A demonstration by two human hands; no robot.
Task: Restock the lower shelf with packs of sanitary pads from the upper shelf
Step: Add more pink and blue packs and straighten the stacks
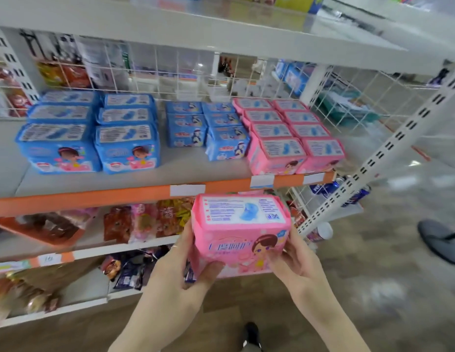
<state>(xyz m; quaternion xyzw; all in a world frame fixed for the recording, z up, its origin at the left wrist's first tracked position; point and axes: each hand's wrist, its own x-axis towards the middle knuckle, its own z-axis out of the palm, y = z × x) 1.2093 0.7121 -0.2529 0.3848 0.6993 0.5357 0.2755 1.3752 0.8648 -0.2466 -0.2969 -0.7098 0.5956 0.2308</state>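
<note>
I hold a soft, boxy pink pack [240, 235] in glossy plastic, left hand [178, 273] and right hand [292, 257] fingers pinching its sides, before the shelf [94, 196].

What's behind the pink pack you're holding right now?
Behind the pink pack, held between left hand and right hand, the orange shelf edge and snack bags show. Whatever sits directly behind it is covered.
</note>
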